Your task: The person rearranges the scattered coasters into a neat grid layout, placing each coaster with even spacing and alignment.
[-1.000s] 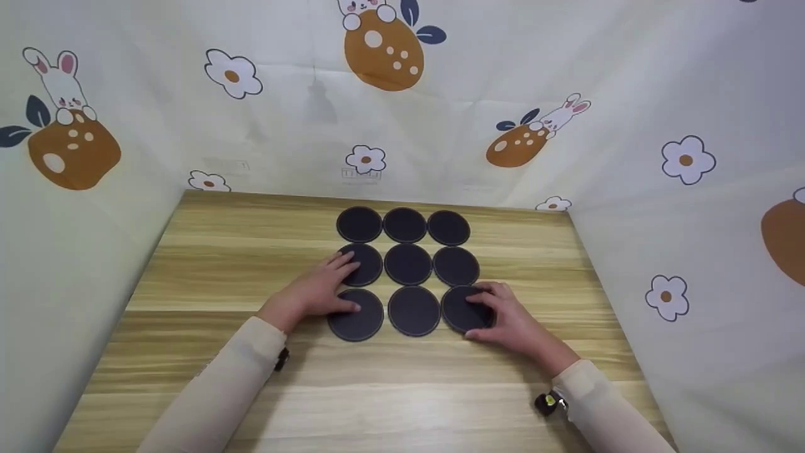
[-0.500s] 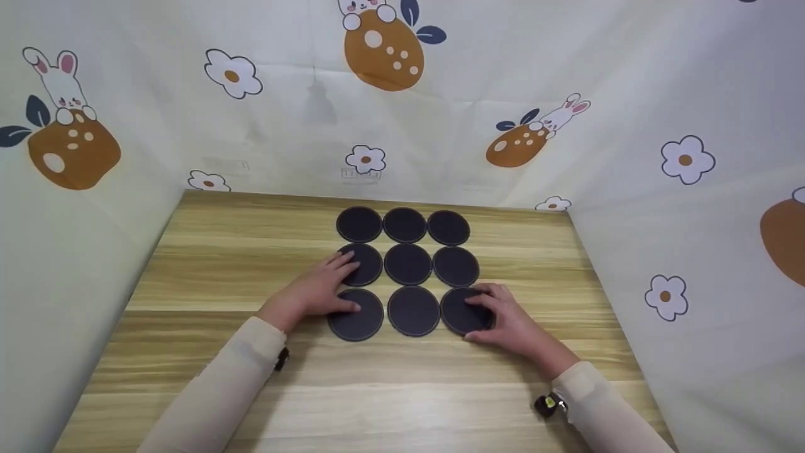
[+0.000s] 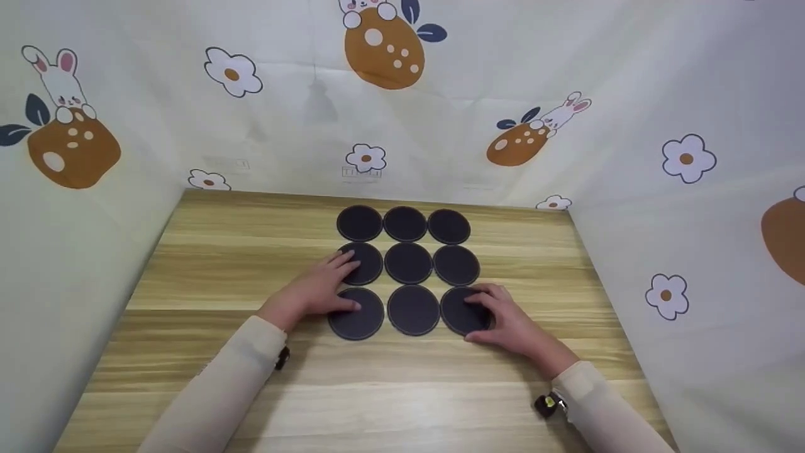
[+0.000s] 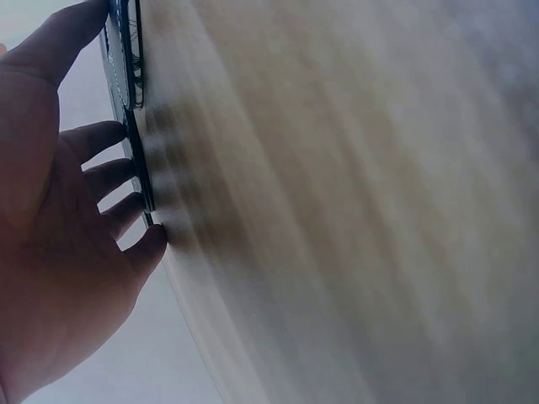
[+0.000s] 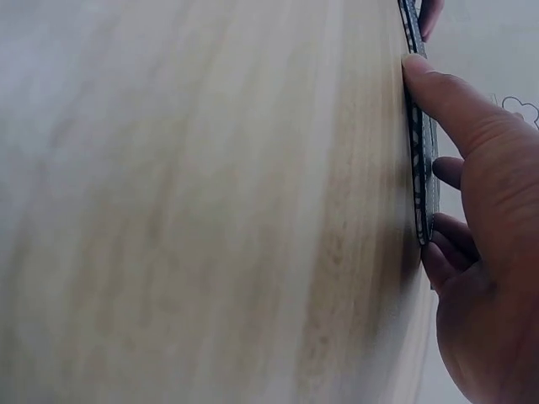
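Several round black coasters with stitched rims lie flat in three rows on the wooden table. My left hand [image 3: 317, 290] rests its fingertips on the middle-row left coaster [image 3: 371, 267] and its thumb on the near left coaster [image 3: 358, 324]. My right hand [image 3: 506, 318] holds the near right coaster [image 3: 459, 311], thumb at the near edge, a finger on top and others at the far edge. Seen edge-on in the right wrist view, this coaster [image 5: 418, 151] lies between the thumb and the other fingers. The near middle coaster [image 3: 414, 310] is untouched.
The wooden table [image 3: 390, 396] meets a printed cloth backdrop [image 3: 283, 132] at the back and both sides. In the back row, three coasters sit side by side, the middle one [image 3: 405, 224] between two others.
The near right coaster has shifted very slightly left with my right hand, closer to the near middle coaster. My left hand stays in place.
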`<move>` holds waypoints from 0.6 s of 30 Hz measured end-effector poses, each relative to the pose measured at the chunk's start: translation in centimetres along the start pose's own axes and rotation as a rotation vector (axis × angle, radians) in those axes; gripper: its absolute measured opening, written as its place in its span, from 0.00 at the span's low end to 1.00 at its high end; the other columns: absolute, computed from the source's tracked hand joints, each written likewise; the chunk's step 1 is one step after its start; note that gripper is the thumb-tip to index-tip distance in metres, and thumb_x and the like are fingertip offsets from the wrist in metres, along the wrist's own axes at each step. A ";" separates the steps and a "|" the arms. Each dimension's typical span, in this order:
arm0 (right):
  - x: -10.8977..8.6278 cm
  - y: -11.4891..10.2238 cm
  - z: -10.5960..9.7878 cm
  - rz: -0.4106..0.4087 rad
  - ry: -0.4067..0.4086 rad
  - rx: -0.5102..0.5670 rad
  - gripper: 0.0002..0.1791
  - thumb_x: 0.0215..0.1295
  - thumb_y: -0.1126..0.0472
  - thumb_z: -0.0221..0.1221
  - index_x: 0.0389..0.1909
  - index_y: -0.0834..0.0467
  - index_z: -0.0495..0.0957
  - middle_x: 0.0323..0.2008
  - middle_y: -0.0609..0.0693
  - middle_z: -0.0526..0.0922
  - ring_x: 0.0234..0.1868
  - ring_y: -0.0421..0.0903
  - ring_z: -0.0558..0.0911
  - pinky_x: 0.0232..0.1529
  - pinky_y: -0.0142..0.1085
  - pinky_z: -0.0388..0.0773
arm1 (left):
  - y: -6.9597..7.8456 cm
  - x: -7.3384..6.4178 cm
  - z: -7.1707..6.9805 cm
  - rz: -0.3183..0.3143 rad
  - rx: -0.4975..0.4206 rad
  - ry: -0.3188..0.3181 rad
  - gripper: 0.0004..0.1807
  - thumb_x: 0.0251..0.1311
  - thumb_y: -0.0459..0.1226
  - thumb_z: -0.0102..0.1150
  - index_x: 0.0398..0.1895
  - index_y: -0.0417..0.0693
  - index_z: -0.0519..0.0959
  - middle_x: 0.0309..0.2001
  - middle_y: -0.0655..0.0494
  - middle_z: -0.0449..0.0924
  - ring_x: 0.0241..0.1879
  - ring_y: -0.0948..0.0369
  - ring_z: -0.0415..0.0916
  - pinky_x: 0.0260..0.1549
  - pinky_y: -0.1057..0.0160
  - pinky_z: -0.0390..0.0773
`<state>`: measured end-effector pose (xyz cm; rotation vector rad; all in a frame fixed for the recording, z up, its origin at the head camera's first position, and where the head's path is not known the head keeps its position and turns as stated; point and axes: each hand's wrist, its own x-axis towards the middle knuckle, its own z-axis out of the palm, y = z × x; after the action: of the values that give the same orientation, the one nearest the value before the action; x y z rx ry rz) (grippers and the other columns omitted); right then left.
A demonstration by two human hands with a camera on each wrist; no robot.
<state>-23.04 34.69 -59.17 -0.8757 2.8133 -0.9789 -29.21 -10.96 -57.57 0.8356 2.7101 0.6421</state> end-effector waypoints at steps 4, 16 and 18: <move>0.0 0.0 0.1 0.007 -0.002 0.004 0.40 0.56 0.43 0.84 0.66 0.55 0.84 0.75 0.60 0.73 0.74 0.59 0.69 0.74 0.61 0.69 | 0.1 -0.1 -0.1 -0.002 0.009 -0.003 0.56 0.65 0.61 0.75 0.86 0.41 0.64 0.88 0.39 0.51 0.87 0.36 0.46 0.82 0.34 0.54; 0.2 0.0 0.4 0.010 0.012 -0.019 0.40 0.55 0.42 0.85 0.66 0.55 0.83 0.75 0.61 0.72 0.74 0.59 0.68 0.73 0.60 0.69 | 0.4 0.0 -0.3 -0.006 0.015 -0.004 0.54 0.66 0.60 0.74 0.86 0.40 0.64 0.88 0.39 0.52 0.87 0.36 0.46 0.82 0.33 0.54; 0.1 0.0 0.4 0.010 0.017 -0.017 0.41 0.55 0.42 0.85 0.66 0.55 0.83 0.75 0.61 0.72 0.74 0.60 0.68 0.73 0.61 0.69 | 0.4 0.1 -0.2 -0.004 0.018 -0.003 0.55 0.66 0.60 0.74 0.86 0.40 0.64 0.88 0.39 0.52 0.87 0.36 0.46 0.81 0.33 0.55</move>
<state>-23.04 34.42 -59.51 -0.8581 2.8412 -0.9675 -29.21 -10.65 -57.26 0.8350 2.7178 0.6164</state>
